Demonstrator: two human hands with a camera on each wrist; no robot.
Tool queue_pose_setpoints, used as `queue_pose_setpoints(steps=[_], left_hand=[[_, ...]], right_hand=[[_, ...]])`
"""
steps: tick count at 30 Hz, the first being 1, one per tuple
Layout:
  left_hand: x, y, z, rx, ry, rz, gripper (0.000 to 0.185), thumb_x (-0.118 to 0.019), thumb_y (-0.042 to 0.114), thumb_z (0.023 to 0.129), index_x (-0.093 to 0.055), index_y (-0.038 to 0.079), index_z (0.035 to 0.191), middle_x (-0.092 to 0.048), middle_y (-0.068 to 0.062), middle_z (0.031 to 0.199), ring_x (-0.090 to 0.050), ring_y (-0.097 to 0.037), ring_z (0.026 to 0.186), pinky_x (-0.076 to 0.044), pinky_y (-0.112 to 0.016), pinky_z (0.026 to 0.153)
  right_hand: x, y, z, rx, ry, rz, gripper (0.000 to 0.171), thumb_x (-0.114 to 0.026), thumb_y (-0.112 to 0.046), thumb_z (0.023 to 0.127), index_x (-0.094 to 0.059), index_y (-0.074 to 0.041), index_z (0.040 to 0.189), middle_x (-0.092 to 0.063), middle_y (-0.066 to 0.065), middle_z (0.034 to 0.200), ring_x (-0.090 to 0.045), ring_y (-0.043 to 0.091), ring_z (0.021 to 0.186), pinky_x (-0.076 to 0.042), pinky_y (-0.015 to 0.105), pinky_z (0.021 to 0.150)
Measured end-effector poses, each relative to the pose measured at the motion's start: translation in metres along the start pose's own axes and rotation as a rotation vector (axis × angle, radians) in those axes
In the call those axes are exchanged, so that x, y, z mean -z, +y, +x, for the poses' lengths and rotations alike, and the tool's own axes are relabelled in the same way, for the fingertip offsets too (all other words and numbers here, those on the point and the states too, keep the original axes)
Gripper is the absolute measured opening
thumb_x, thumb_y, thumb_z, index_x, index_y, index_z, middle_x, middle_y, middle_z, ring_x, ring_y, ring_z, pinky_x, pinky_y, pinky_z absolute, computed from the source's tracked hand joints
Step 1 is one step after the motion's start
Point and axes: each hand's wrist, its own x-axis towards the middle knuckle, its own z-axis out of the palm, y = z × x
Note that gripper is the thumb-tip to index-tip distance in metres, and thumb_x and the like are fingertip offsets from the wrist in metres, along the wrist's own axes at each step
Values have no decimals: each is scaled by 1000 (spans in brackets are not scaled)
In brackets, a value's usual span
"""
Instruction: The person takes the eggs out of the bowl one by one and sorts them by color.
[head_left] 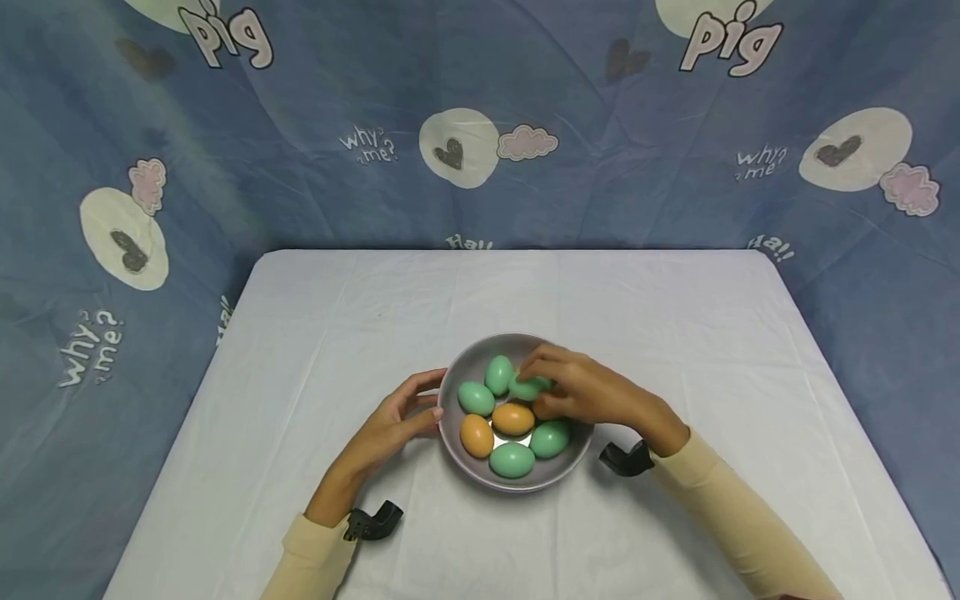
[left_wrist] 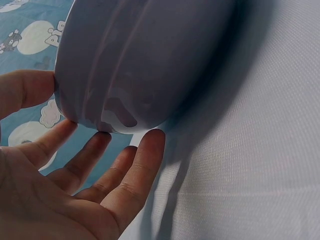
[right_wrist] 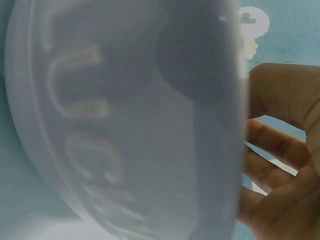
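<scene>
A round grey bowl (head_left: 459, 467) stands on the white tabletop and holds several green eggs (head_left: 512, 460) and two orange eggs (head_left: 477, 436). On the bowl's left side, my left hand (head_left: 390, 427) touches the outside with spread, fairly straight fingers (left_wrist: 150, 155) and the thumb at the rim. My right hand (head_left: 581, 389) reaches over the right rim, its fingers curled around a green egg (head_left: 528, 388) at the back of the bowl. In the right wrist view the bowl wall (right_wrist: 150, 120) hides those fingertips and the egg.
A white cloth covers the table (head_left: 360, 317). Behind and beside it hangs a blue printed curtain (head_left: 315, 192). A small black device sits on the left wrist (head_left: 375, 521) and another on the right wrist (head_left: 627, 459). Raised letters mark the bowl's outer wall.
</scene>
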Motion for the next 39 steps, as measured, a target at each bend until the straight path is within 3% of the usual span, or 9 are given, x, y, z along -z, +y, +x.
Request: queue_pose_setpoints(steps=[13,20,25,39], left_hand=[[-1,2,0,1,5,12,58,-62,14,99,-39,14,151,-43,-20,151,-46,-43,136,-59,-37,91],[-1,2,1,1,4,16,58,-62,14,99,-39,14,151,-43,-20,152,-46,-43,135,-59,-37,90],[-1,0,1,-8,-4,17,57,-61,12,99,-38,13,152,-43,-21,151,-46,-44,136,-60,-37,90],[0,1,1,-31,-21,35,57,-59,11,99,-37,11,152,-41,-22,152,-44,-47,135,-59,-35,89]], right_hand=[[20,-3,-10,17,92,-21,34,-68,4,85,-69,-9,117,-63,2,123,-62,18,112,-57,34,88],[33,-1,-21,15,140,-16,32,-69,2,86,-69,-9,116,-63,2,120,-60,13,93,-53,25,67],[44,1,-32,-25,171,-59,33,-72,-1,85,-68,-11,117,-63,1,119,-60,13,102,-52,24,70],[67,29,-81,-147,296,-129,37,-73,7,80,-69,-8,114,-64,2,116,-62,12,103,-60,31,76]])
